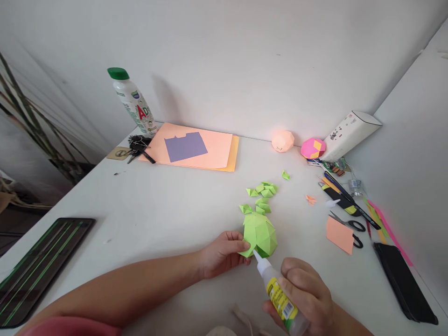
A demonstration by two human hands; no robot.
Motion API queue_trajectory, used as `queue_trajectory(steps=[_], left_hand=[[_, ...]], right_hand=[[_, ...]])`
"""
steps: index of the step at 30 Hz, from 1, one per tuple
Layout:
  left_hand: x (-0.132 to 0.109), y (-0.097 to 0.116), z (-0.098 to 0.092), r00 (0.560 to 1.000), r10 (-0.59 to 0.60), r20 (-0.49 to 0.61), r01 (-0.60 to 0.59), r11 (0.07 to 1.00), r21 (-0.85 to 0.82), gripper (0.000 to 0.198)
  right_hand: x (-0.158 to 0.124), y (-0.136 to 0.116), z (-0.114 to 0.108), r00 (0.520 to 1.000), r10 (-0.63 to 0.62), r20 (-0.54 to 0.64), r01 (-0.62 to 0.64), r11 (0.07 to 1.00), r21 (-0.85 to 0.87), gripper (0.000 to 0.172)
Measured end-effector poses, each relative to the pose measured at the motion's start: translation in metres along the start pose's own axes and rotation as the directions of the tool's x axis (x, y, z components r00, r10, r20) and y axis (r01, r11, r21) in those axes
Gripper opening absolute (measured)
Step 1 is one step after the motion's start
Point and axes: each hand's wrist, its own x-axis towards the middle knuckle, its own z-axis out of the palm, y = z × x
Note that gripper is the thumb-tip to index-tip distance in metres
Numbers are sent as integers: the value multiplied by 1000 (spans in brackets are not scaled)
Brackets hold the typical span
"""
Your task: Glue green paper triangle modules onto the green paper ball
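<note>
My left hand (227, 252) grips the lower left edge of a faceted light-green paper ball (259, 231), thumb on its outside. A dark gap shows low on the ball's near side. In my right hand (310, 289) is a glue bottle (280, 294) with a yellow label, tilted so that its white nozzle tip is at the edge of that gap. Whether glue is coming out, I cannot make out. Just beyond the ball lie several small folded green paper pieces (266, 189), and a single green piece (286, 175) sits farther off.
Scissors (357, 226) lie at the right, partly under a peach paper square (340, 234). Behind stand a peach paper ball (283, 141) and a pink-and-yellow ball (313, 148). Peach sheets (217, 149), a tall bottle (135, 102) and keys (138, 145) are back left; a tablet (42, 266) lies left.
</note>
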Motion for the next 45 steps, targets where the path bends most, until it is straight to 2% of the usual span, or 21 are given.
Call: queue_trajectory(steps=[4, 7, 10, 11, 13, 15, 17, 19, 21, 24, 28, 32, 35, 45], left_hand=[[0, 0, -2, 1000, -6, 17, 7, 1000, -10, 20], [0, 2, -4, 998, -22, 66, 24, 999, -24, 17], [1, 4, -6, 993, -48, 109, 52, 998, -33, 17], [1, 5, -7, 992, -55, 117, 60, 998, -36, 17], [2, 6, -8, 989, -66, 130, 72, 997, -41, 17], [2, 6, -8, 989, -68, 135, 74, 996, -42, 16], [2, 6, -8, 988, -65, 137, 71, 997, -39, 16], [2, 5, -7, 989, -60, 135, 65, 997, -33, 18], [1, 4, -6, 991, -50, 127, 53, 998, -28, 19], [0, 4, -3, 994, -30, 106, 33, 999, -25, 18], [1, 3, -3, 997, -18, 79, 20, 999, -28, 18], [2, 1, -5, 998, -14, 58, 16, 999, -31, 18], [3, 0, -5, 999, -12, 43, 13, 999, -33, 18], [1, 1, -4, 1000, -15, 20, 15, 999, -31, 18]], right_hand=[[-1, -1, -3, 1000, 23, 4, -23, 994, 103, 35], [1, 2, -10, 978, 184, -97, -160, 963, 217, 34], [6, 15, -19, 876, 402, -266, -273, 869, 414, 23], [7, 20, -21, 837, 480, -262, -311, 812, 494, 20], [10, 29, -23, 778, 603, -178, -389, 684, 617, 15], [9, 32, -22, 764, 631, -134, -422, 647, 635, 14], [7, 29, -17, 811, 558, -173, -383, 731, 565, 18], [3, 21, -13, 886, 420, -194, -298, 839, 455, 30], [0, 12, -9, 944, 296, -148, -231, 909, 347, 44], [2, 5, -8, 983, 177, -52, -162, 964, 210, 54], [10, 2, -8, 998, 66, -16, -64, 994, 83, 48], [10, 1, -7, 1000, 30, 7, -30, 1000, 6, 41], [6, 2, -7, 999, -6, 40, 6, 1000, -14, 40], [10, 1, -6, 997, -65, 33, 66, 996, -53, 34]])
